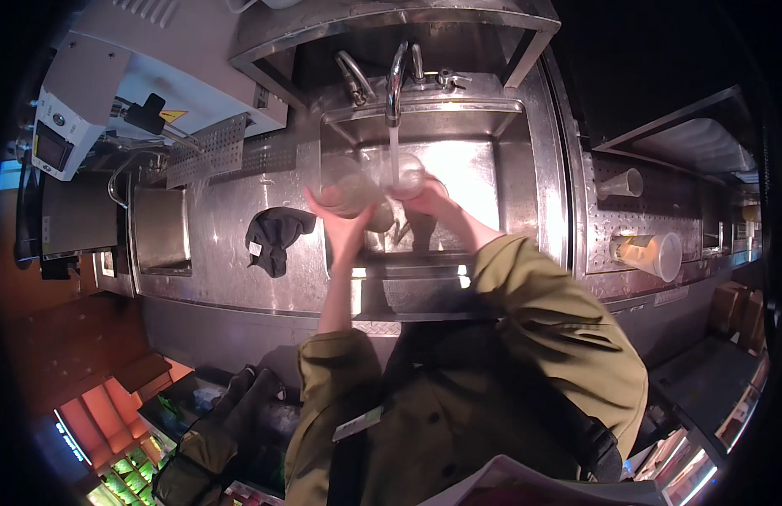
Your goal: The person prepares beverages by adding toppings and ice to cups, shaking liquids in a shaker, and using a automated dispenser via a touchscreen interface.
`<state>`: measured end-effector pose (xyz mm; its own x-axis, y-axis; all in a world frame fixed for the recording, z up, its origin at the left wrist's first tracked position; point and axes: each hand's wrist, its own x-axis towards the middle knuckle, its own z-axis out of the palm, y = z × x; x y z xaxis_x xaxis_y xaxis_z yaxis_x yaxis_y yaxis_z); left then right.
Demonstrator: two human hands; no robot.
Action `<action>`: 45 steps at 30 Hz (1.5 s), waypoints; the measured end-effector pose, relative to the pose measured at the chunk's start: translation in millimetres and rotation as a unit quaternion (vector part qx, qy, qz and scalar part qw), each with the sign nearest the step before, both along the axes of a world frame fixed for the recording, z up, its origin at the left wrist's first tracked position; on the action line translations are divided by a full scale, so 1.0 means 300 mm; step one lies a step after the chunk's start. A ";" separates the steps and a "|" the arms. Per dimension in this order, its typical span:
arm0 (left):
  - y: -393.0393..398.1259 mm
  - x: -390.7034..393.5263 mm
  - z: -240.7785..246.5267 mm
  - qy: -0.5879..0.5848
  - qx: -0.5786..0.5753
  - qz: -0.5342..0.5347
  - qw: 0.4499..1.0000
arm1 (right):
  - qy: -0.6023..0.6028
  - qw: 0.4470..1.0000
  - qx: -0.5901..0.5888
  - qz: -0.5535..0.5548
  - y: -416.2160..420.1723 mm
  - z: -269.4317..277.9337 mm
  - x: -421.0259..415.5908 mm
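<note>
Over the steel sink basin, my left hand holds a clear pitcher-like container, blurred by motion. My right hand grips a smaller clear cup or lid right beside it; its exact kind is hard to tell. Water from the gooseneck faucet runs down onto the piece in my right hand. Under my hands, part of the basin's floor is hidden, and a rounded object near the left palm is too blurred to name.
A dark cloth lies crumpled on the steel counter left of the sink. Further left stands a dispensing machine with a control panel. At right, a perforated drain tray bears a clear cup and a printed cup. Another person is behind, lower left.
</note>
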<state>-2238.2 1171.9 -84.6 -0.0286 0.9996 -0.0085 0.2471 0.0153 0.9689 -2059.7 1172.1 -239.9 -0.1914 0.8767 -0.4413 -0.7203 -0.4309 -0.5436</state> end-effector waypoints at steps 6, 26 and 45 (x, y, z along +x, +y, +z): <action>0.057 -0.069 -0.025 0.114 0.044 -0.141 0.982 | -0.288 0.940 0.092 -0.158 -0.073 0.188 -0.088; -0.010 0.300 -0.153 0.049 0.046 -0.083 0.994 | -0.705 0.341 -0.284 -0.553 -1.426 0.375 1.094; -0.001 0.155 -0.319 -0.301 -0.260 0.016 0.917 | -0.636 0.527 0.102 -0.554 -1.210 0.806 0.653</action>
<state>-2191.8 1171.6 -180.3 0.1091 0.8541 -0.5085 -0.3395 0.5128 0.7885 -1863.8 809.2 1.8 0.8247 0.1928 0.5317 0.5361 0.0327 -0.8435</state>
